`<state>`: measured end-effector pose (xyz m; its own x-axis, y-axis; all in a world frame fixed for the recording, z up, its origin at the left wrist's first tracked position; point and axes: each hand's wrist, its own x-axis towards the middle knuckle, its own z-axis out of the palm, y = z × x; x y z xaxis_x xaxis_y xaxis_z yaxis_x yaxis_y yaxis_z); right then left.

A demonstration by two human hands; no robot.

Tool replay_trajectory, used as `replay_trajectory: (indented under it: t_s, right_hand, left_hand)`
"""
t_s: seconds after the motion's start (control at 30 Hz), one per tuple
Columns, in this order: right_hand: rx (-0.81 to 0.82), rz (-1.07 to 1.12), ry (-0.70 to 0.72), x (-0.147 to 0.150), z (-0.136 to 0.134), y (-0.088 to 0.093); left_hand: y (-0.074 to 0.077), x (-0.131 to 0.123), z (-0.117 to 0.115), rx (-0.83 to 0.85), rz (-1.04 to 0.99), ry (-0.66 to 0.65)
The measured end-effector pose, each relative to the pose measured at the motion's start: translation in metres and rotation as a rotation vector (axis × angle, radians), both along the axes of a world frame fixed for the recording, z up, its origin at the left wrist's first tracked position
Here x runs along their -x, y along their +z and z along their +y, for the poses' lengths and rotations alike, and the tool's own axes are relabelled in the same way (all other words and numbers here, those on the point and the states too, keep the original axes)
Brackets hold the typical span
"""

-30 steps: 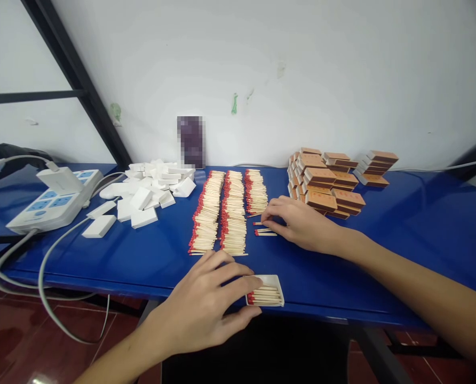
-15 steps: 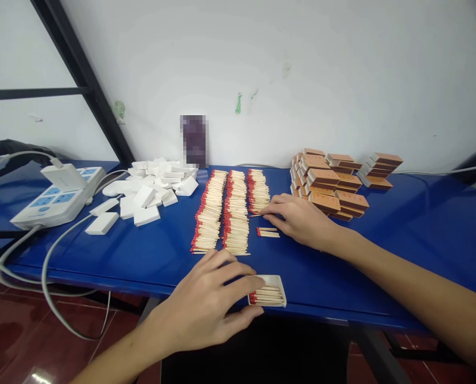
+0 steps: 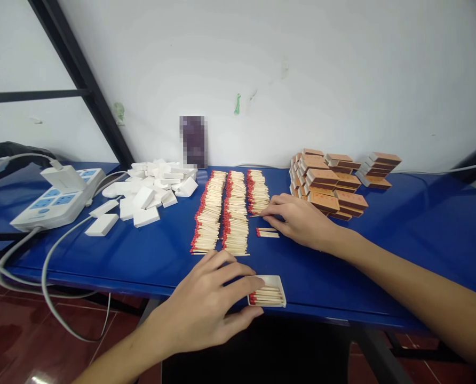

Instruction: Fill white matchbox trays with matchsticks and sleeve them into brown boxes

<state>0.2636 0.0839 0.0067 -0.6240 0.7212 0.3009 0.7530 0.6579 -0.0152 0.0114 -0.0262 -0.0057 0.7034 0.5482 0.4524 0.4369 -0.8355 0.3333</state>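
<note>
Rows of matches [image 3: 235, 213] lie between heaped trays [image 3: 155, 186] and stacked matchboxes [image 3: 323, 178].

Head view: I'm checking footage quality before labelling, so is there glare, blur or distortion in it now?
In the head view: a bright glint on the red floor; soft sheen on the blue table; print on the matchboxes too soft to read; pixelation over the dark upright panel; right hand without obvious motion blur.
</note>
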Motion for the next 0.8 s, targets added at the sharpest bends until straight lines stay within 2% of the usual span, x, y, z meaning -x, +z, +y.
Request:
replay_trajectory:
  t_s: [0.37, 0.57, 0.8]
  right_hand:
    - [-0.012, 0.004, -0.019, 0.002, 0.0, 0.002]
    - [0.082, 0.122, -0.041, 0.002, 0.001, 0.001]
    - [0.198, 0.201, -0.006, -0.003, -0.012, 0.014]
  left_hand:
    - [0.0, -0.001, 0.0, -0.027, -0.008, 0.008]
    - [0.0, 0.0, 0.0, -0.015, -0.007, 0.0]
    - [0.001, -0.001, 0.0, -0.019, 0.008, 0.012]
